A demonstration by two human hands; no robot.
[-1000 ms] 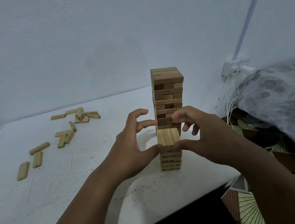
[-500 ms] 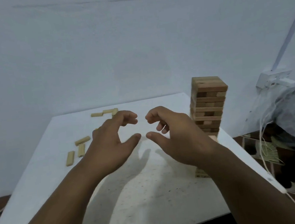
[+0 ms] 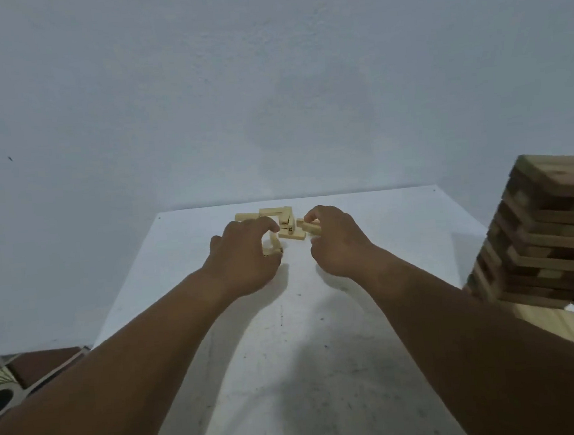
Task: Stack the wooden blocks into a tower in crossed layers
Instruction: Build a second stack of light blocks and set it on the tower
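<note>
White surface (image 3: 365,231) now fronts you: tall wooden-block tower (image 3: 551,231) left aside, left hand (image 3: 244,255) and right hand (image 3: 335,241) each pinching a loose pale wooden block (image 3: 288,232) for the next layer.

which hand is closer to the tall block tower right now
Right. The right hand sits at the loose blocks mid-table, on the side toward the tower at the right edge. The left hand is farther, beyond the right hand. Neither touches the tower.

Pale yellow loose blocks (image 3: 281,225); tower (image 3: 551,231) banded light and dark brown; white, grey-speckled table (image 3: 376,364); pale grey wall (image 3: 268,81).
</note>
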